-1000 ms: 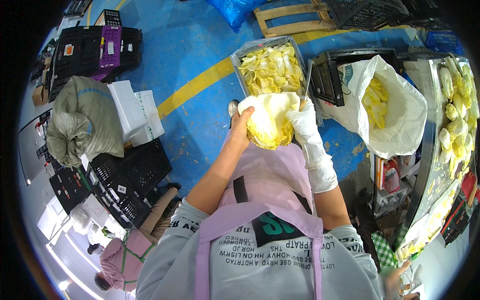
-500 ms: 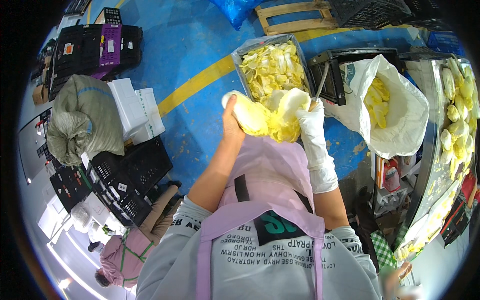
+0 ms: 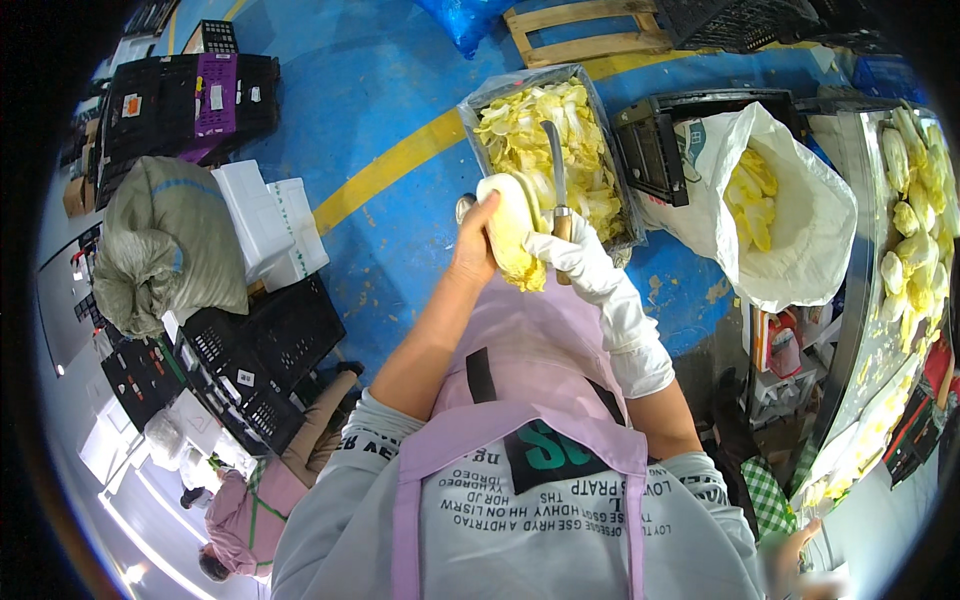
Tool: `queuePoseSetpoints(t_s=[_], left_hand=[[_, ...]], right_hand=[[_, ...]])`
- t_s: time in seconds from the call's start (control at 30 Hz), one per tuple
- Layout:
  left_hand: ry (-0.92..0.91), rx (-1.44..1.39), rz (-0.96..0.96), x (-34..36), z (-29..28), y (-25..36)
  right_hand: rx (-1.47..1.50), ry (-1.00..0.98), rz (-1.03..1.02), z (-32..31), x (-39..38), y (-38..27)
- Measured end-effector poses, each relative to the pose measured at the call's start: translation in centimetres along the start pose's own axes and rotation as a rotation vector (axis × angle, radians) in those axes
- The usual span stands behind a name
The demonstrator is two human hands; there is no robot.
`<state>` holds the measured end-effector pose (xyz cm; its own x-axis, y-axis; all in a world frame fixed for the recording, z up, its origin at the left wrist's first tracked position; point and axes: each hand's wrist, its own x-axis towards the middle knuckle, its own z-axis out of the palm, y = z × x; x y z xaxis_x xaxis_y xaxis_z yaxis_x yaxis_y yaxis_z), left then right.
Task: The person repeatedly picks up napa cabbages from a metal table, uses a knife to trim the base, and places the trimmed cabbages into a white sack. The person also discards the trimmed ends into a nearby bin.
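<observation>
the bare left hand [image 3: 477, 238] is clamped on a yellow-white cabbage [image 3: 512, 232] whose long axis runs lengthwise toward the apron [image 3: 535, 335], while the gloved right hand [image 3: 582, 262], wrapped around a curved knife [image 3: 557, 170], sits close against the cabbage's right side.

Held in the left hand [image 3: 478, 240], a long, pale white-and-yellow piece of leafy cabbage [image 3: 512, 230], thick white end outward, crinkled yellow end inward. Gripped just beside in the white-gloved right hand [image 3: 580, 262], a brown-handled metal knife [image 3: 559, 185], slender curved blade pointing outward.
</observation>
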<state>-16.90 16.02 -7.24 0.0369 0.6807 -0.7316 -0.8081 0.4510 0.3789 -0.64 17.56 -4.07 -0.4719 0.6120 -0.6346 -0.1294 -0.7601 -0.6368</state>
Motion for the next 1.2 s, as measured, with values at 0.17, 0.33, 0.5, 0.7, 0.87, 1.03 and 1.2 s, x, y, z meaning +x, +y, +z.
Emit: queuePoseSetpoints(t_s=[0.17,0.33,0.5,0.7,0.87,1.03,1.2], left_hand=[[0.072,0.232,0.058,0.1,0.0,0.0],[-0.09,-0.144,-0.063,-0.2,-0.9,1.2],[-0.102,-0.16,-0.07,-0.7,-0.1,1.8],[0.027,0.111,-0.089,-0.2,-0.5,0.3],[-0.053,0.428,0.025,-0.8,0.9,-0.1],[-0.129,0.522,0.046,-0.9,0.5,0.2],[-0.113,0.498,0.091,-1.1,0.4,-0.3]], right_hand=[[0.045,0.066,-0.115,0.0,-0.5,0.2],[0.157,0.048,-0.08,-2.7,-0.2,1.2],[-0.185,0.226,-0.067,-4.8,1.4,3.0],[0.044,0.012,-0.063,-2.0,1.0,2.1],[0.129,0.043,-0.095,-0.2,-0.2,1.0],[0.102,-0.014,-0.067,-1.7,-0.1,1.5],[0.027,0.122,-0.041,-2.1,0.5,2.4]])
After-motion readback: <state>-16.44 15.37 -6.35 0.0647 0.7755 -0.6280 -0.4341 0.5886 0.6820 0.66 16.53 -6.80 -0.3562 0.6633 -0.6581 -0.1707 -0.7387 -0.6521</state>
